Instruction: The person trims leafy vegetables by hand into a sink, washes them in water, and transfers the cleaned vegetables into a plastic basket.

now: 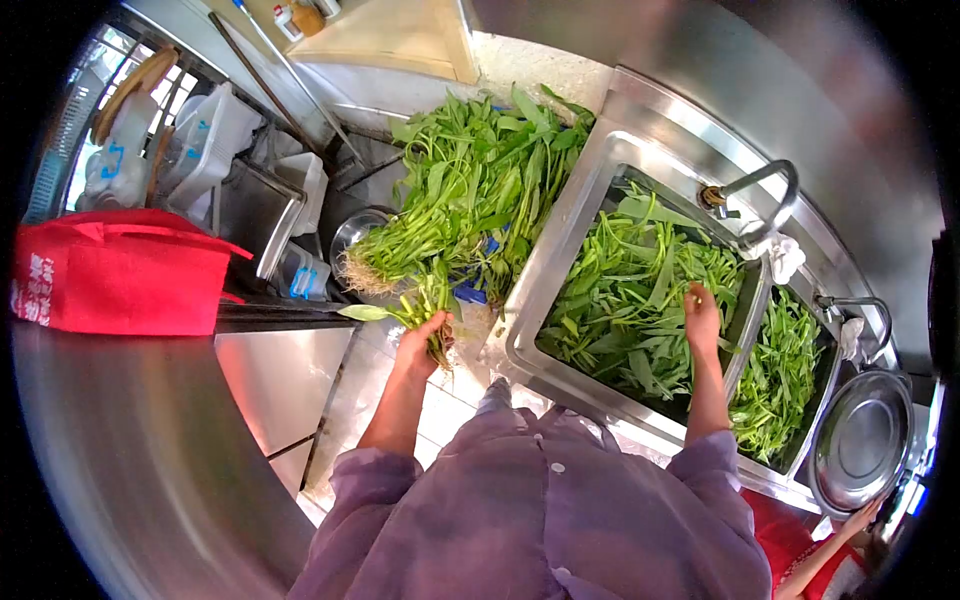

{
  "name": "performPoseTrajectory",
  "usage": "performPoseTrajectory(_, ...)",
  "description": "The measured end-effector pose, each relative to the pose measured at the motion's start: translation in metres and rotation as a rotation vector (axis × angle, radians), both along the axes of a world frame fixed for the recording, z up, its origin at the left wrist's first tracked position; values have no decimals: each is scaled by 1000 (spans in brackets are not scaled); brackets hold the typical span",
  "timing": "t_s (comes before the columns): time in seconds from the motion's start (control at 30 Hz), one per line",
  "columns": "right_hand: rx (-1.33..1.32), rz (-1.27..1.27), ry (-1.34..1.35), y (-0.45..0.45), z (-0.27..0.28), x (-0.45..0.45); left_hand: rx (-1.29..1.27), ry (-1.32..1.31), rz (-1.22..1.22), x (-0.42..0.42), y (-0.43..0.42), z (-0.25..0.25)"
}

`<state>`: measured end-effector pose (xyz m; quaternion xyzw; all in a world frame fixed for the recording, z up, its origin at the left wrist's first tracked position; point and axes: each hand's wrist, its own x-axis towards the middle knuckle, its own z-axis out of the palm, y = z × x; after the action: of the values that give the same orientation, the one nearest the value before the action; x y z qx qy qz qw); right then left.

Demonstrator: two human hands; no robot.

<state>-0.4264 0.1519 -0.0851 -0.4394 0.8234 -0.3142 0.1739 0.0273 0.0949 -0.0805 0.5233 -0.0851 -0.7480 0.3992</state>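
One red fabric bag with white lettering (130, 270) stands at far left, by the curved edge of a brushed stainless-steel counter (120, 430); beyond it are white plastic tubs (205, 150). Next comes a round, shiny metal bowl (350, 235), partly hidden by greens. The person's left hand (414, 347) is closed around a small bunch of green stems with brown, stringy roots (432, 290), which lies in front of a large heap of long-leaved greens with pale roots (490, 175); blue plastic (470, 293) shows below the heap. As a judgement of good handling, the grip should be firm near the root end yet light enough not to bruise the stems, with the roots kept gathered and away from the leaves. Right of the heap, a deep rectangular stainless-steel sink basin (530, 300) contains loose leafy greens (630, 290). The person's right hand (702, 315) is over these, its fingers bent; whether it grips a leaf or merely hovers cannot be told. Loose fingers would serve best there, so that tender leaves are not crushed. Behind stands a curved metal tap (765, 185) with a crumpled white cloth (787, 258) near it. A second steel basin contains further cut greens (775, 385). At far right, another person's hand (862, 516) is at the rim of a round, shallow metal pan (862, 435).
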Motion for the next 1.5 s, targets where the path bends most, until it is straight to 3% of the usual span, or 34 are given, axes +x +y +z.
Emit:
performPoseTrajectory(0.03,32,59,-110,-6,3,13,24,-62,25,7,-7,-8)
performPoseTrajectory(0.07,-121,59,-101,-10,2,32,76,-84,19,11,-18,-28)
performPoseTrajectory(0.1,-34,33,-127,-16,9,50,95,-67,23,8,-27,-38)
performPoseTrajectory(0.17,-83,124,17,-21,7,73,11,-170,116,-11,-45,-58)
performPoseTrajectory(0.3,-13,141,10,-16,19,90,-134,-379,46,-49,-69,-134)
performPoseTrajectory(0.37,136,49,-28,-7,24,89,-118,-797,-114,-69,-69,-148)
performPoseTrajectory(0.4,170,13,-42,-2,23,87,-229,-1001,-255,-74,-68,-147)
performPoseTrajectory(0.43,182,5,-40,1,22,86,-223,-995,-268,-78,-67,-145)
performPoseTrajectory(0.5,180,5,-21,8,20,87,-187,-1267,-591,-83,-63,-139)
performPoseTrajectory(0.7,100,81,-9,16,-3,94,-135,-1282,-802,-92,-66,-123)
performPoseTrajectory(0.87,94,77,-12,11,10,93,-72,-1267,-720,-70,-82,-125)
performPoseTrajectory(0.9,89,69,-27,10,12,92,-45,-1274,-700,-67,-88,-117)
performPoseTrajectory(0.93,80,78,-21,12,11,90,47,-1120,-592,-64,-92,-108)
performPoseTrajectory(1.03,43,89,-32,16,17,88,113,-1061,-606,-61,-104,-73)
performPoseTrajectory(1.1,32,99,-26,22,15,86,96,-1102,-690,-53,-109,-86)
performPoseTrajectory(1.17,113,86,-65,30,9,82,-164,-1425,-815,-52,-110,-79)
performPoseTrajectory(1.2,114,87,-73,32,12,83,-165,-1447,-933,-52,-118,-75)
performPoseTrajectory(1.23,110,79,-78,35,9,82,-172,-1454,-939,-53,-123,-75)
performPoseTrajectory(1.3,73,109,-113,43,2,78,93,-913,-574,-50,-133,-81)
performPoseTrajectory(1.33,53,120,-109,45,3,78,180,-731,-427,-36,-139,-124)
performPoseTrajectory(1.37,46,117,-116,47,5,77,174,-740,-428,-35,-139,-112)
performPoseTrajectory(1.43,66,117,-102,47,10,78,264,-369,-416,-31,-131,-59)
performPoseTrajectory(1.5,51,110,-110,47,8,76,180,-331,-378,-28,-112,-24)
